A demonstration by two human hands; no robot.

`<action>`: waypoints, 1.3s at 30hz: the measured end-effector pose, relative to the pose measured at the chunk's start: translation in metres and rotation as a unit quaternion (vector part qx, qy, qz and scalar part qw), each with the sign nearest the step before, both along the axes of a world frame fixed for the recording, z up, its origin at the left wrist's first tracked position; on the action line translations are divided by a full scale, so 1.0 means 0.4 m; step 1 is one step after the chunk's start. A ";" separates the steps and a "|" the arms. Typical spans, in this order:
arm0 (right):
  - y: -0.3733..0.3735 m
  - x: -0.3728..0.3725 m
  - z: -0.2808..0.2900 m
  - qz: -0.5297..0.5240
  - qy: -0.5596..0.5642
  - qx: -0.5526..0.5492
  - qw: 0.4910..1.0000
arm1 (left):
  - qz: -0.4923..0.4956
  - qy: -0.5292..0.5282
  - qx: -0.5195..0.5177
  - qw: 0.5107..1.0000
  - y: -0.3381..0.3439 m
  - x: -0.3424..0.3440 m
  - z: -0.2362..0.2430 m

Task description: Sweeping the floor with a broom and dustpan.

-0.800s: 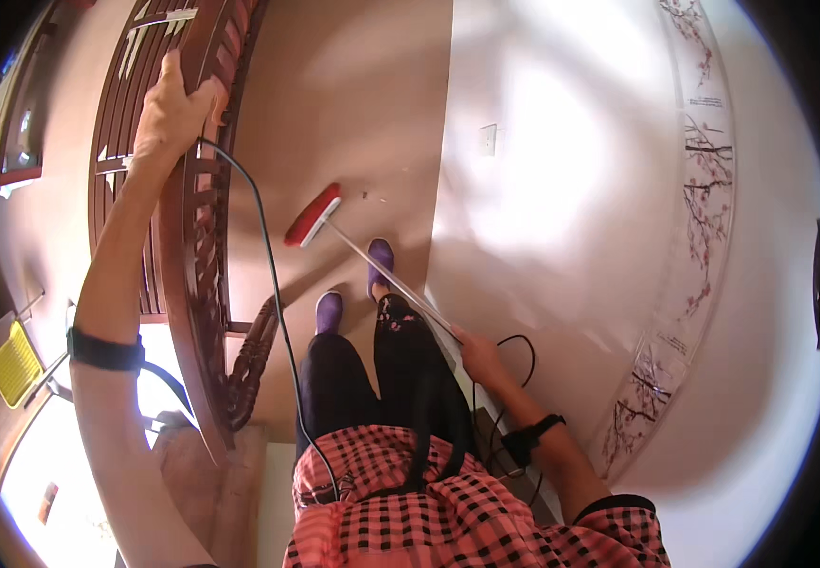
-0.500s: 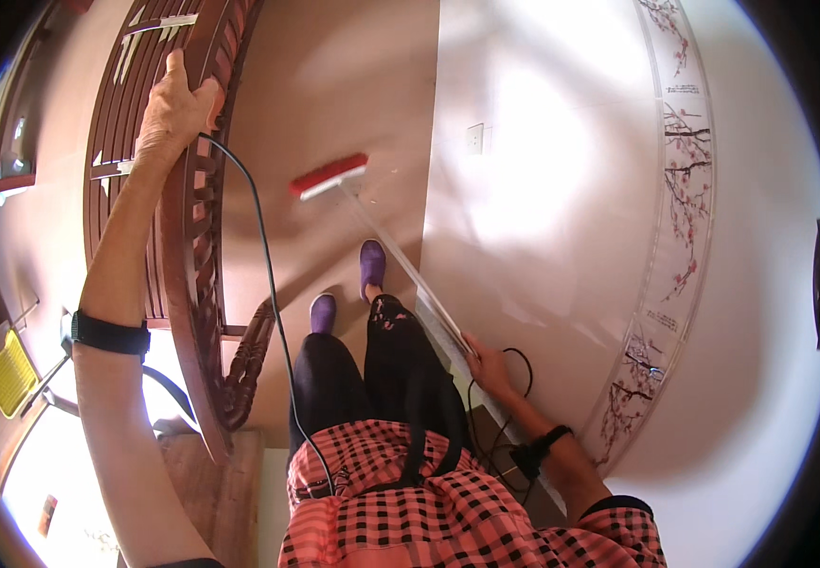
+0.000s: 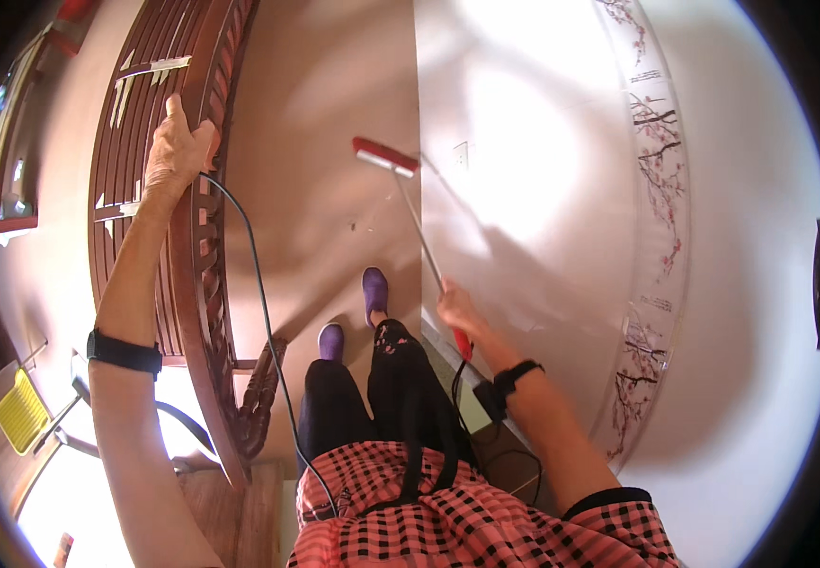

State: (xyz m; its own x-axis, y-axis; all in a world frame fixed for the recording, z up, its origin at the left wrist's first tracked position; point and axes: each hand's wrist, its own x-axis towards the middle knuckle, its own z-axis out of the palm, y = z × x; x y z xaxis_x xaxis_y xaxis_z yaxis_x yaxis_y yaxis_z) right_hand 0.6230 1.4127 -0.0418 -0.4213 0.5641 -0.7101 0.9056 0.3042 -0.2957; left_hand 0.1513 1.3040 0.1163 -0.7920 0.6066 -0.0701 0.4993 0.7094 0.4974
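My left hand (image 3: 179,150) is closed round the top rail of a dark red-brown wooden bench (image 3: 181,284) with slatted sides. My right hand (image 3: 459,308) grips the pole of a broom (image 3: 414,210) near its red end. The broom's head, with red bristles and a white strip, points away from me and sits close to the foot of the white wall. Whether the bristles touch the floor I cannot tell. A few small dark bits (image 3: 353,227) lie on the floor between the broom's head and my feet.
The white wall (image 3: 543,284) runs along my right, with a socket (image 3: 461,155) and a branch-pattern strip (image 3: 654,218). A dark cable (image 3: 263,284) hangs from near my left hand to my waist. A yellow chair-like item (image 3: 22,412) stands at far left.
The broom's head has swung right and away toward the wall, and its pole has turned. My right hand has moved up and left. My left hand stays on the bench.
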 end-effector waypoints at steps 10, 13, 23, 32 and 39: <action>-0.352 0.203 0.155 -0.011 0.020 -0.072 0.997 | 0.015 0.052 -0.137 0.989 0.023 0.014 0.023; -0.392 0.220 0.242 -0.093 -0.026 -0.179 0.979 | -0.014 0.076 -0.153 0.985 -0.006 0.046 0.052; -0.421 0.335 0.349 -0.170 0.035 -0.193 0.966 | -0.018 -0.001 -0.004 1.000 -0.254 0.262 0.024; -0.121 -0.020 0.079 -0.372 0.172 -0.201 0.890 | -0.021 0.002 -0.026 0.999 -0.322 0.303 0.026; 0.221 -0.445 -0.079 -0.385 0.251 -0.161 0.873 | -0.045 0.044 0.001 0.998 -0.288 0.317 0.036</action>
